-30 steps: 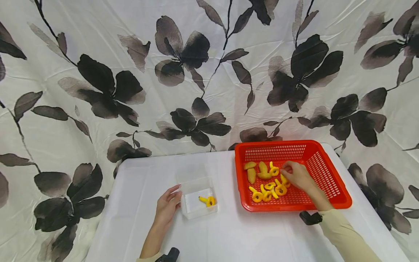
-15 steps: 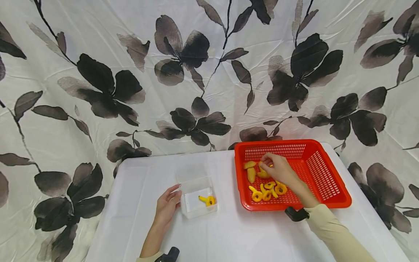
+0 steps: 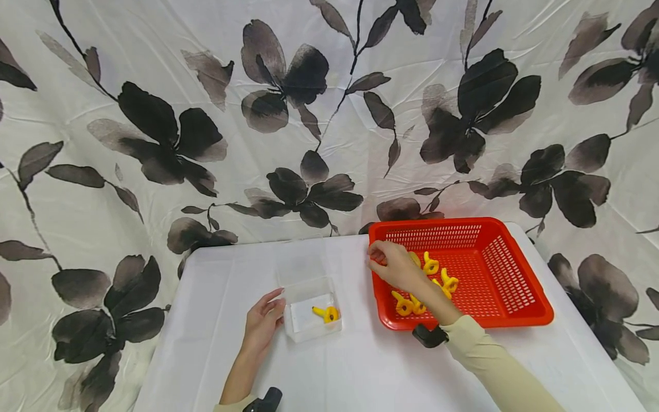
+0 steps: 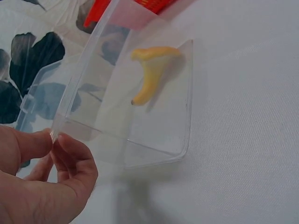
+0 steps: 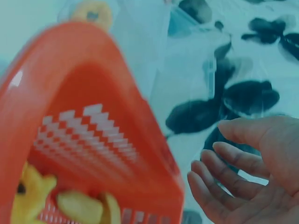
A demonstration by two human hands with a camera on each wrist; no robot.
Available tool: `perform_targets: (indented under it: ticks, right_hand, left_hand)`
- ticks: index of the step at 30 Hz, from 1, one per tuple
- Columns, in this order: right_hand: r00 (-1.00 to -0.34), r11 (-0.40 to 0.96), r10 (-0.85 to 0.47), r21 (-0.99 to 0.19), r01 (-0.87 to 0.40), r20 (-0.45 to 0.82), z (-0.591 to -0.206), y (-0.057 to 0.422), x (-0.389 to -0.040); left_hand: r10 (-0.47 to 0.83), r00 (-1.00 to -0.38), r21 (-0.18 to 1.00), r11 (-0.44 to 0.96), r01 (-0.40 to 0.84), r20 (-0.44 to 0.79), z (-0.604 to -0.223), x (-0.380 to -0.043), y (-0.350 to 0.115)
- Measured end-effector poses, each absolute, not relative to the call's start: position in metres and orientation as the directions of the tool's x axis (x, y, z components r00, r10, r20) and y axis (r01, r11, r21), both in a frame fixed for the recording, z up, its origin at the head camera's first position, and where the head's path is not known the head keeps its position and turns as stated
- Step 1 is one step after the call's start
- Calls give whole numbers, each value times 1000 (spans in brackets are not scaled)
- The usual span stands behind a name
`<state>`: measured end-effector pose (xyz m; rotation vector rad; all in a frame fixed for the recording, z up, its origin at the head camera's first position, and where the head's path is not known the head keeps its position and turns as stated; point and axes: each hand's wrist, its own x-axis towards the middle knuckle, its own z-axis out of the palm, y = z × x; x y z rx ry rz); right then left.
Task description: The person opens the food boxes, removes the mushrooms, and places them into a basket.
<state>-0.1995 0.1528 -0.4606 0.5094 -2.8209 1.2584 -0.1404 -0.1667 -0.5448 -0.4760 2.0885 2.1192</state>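
Note:
My left hand (image 3: 261, 325) pinches the edge of a clear plastic box (image 4: 159, 135) between thumb and fingers. One yellow chanterelle-like mushroom (image 3: 328, 313) lies inside the box. Over the left rim of a red perforated basket (image 3: 507, 269) hovers my right hand (image 3: 393, 264); in the right wrist view its fingers (image 5: 233, 161) are loosely curved with nothing between them. Several yellow mushrooms (image 3: 431, 264) lie in the basket's left half. Tan mushrooms (image 5: 79, 207) are there too, mostly hidden behind my right hand in the head view.
A white cloth covers the table (image 3: 360, 366). Behind it hangs a white curtain (image 3: 319, 86) with dark flowers. The box's clear lid (image 3: 301, 264) extends behind the box. A gap of tablecloth separates box and basket.
My right hand has moved left across the basket, from the yellow mushrooms past the tan ones to the left rim. My left hand and the box have stayed in place.

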Motion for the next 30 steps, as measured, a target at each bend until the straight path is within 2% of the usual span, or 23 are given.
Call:
perform_targets:
  ticks: [11,23,30]
  right_hand:
    - [-912,614,-392,-703,-359,123,-469,100,-198]
    - [-844,555,-536,-755,-350,-3,-489,60,-185]
    - [-796,603,-606,-649,-464,7,-503,41,-176]
  left_hand:
    - [-137,-944,954,-29,-298,-299,-543,-140,-167]
    - [-132,-948,957,-35,-287,-290,-546,-140,-165]
    - [-144,-945,956,-37,-291,-293,-547,-140,-165]
